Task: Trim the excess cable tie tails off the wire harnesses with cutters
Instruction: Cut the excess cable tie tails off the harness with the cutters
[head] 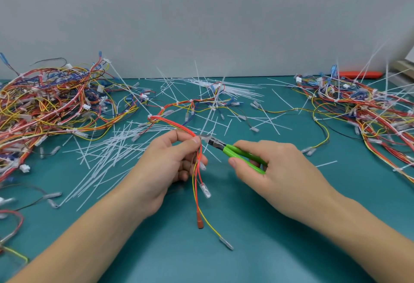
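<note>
My left hand (167,164) pinches a wire harness (177,123) of red, orange and yellow wires between thumb and fingers, just above the teal table. The harness's loose ends with clear and red terminals (205,189) hang below my fingers. My right hand (275,170) grips green-handled cutters (235,151). Their dark jaws (207,138) sit at a white cable tie on the harness, right beside my left fingertips. The rest of the harness trails back across the table, with long white tie tails (216,94) sticking up.
A big heap of harnesses (47,103) lies at the left, another heap (369,108) at the right. Cut white tie tails (112,150) litter the teal mat (224,260). An orange tool (360,74) lies at the back right against the grey wall.
</note>
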Demonstrator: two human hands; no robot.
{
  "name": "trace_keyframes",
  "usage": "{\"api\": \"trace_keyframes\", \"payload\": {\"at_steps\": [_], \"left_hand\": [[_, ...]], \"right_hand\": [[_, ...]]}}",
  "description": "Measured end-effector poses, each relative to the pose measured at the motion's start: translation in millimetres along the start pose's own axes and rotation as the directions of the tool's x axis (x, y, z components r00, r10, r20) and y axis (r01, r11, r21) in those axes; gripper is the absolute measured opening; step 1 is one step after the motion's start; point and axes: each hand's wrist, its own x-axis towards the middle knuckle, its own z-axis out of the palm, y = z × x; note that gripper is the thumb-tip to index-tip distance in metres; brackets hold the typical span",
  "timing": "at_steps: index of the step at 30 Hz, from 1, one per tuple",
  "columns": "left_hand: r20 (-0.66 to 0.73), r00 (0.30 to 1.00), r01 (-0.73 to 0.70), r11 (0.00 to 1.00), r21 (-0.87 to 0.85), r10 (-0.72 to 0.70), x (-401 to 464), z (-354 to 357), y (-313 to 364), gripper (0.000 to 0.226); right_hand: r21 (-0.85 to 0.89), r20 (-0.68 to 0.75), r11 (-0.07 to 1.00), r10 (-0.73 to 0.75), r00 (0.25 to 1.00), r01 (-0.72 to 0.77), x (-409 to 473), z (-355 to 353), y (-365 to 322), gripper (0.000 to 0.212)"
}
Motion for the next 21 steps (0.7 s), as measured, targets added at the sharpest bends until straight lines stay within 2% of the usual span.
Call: {"api": "trace_keyframes", "payload": {"at_steps": [3, 6, 9, 15, 18, 21], "left_hand": [[-0.001, 1.000, 0.005, 1.000, 0.003, -0.005, -0.1, -0.3, -0.7, 0.012], [0.000, 1.000, 0.004, 1.000, 0.002, -0.004, -0.3, -1.8, 0.0, 0.012], [0.002, 1.000, 0.004, 1.000, -0.003, -0.004, -0.3, -1.9, 0.6, 0.011], [0.006, 1.000, -0.010, 1.000, -0.004, 0.011, 0.2, -1.3, 0.7, 0.010], [0.008, 1.000, -0.013, 1.000, 0.002, 0.013, 0.0, -1.2, 0.2, 0.010], [0.020, 1.000, -0.020, 1.000, 0.017, 0.020, -0.7, -0.6, -0.4, 0.011]], "right_hand": [[0.053, 0.041, 0.998, 0.022, 0.999, -0.024, -0.3, 0.9, 2.1, 0.044], [0.277, 0.116, 0.953, 0.094, 0.989, -0.123, 0.4, 1.2, 2.5, 0.042], [0.434, 0.211, 0.873, 0.140, 0.967, -0.221, 0.5, 2.4, -0.2, 0.054], [0.532, 0.326, 0.786, 0.155, 0.933, -0.316, -2.0, 4.5, -0.8, 0.055], [0.549, 0.332, 0.771, 0.153, 0.931, -0.323, -0.1, 3.2, -0.3, 0.067], [0.564, 0.330, 0.760, 0.151, 0.932, -0.323, 0.8, 2.8, -1.0, 0.066]]}}
